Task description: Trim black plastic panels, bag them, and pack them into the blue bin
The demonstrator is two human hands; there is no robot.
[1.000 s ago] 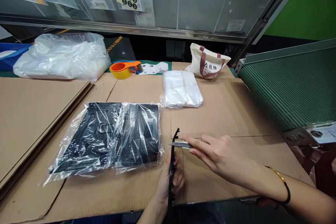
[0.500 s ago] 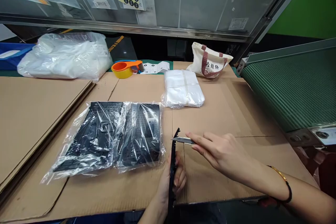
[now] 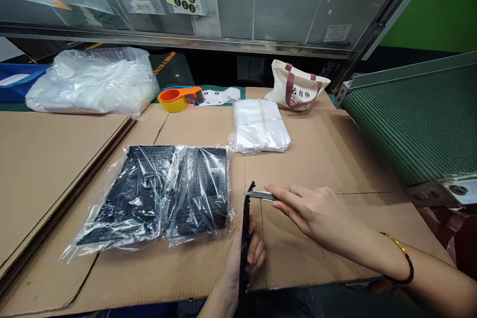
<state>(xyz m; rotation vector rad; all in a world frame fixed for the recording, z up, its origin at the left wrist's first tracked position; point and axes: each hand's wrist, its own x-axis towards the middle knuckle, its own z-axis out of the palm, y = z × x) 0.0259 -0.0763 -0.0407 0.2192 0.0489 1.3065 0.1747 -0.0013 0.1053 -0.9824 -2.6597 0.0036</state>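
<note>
My left hand [image 3: 254,251] is closed around a thin black plastic panel [image 3: 245,243], held upright and seen edge-on near the table's front edge. In my right hand [image 3: 311,211] is a utility knife [image 3: 263,196], pinched between thumb and fingers, its blade pointing left. The blade tip meets the panel's edge close to its upper end; whether it cuts in I cannot tell. To the left, two black plastic panels [image 3: 197,194] lie flat in clear plastic bags, side by side on the cardboard.
Flat cardboard sheets [image 3: 55,159] are stacked at left. Behind stand a big plastic-wrapped bundle [image 3: 93,82], a tape dispenser [image 3: 175,102], a tied stack of clear bags [image 3: 261,126] and a canvas tote [image 3: 298,87]. A green conveyor belt [image 3: 417,119] borders the right side.
Both hands keep their grips. The knife has shifted very slightly up along the panel's edge; the rest looks the same.
</note>
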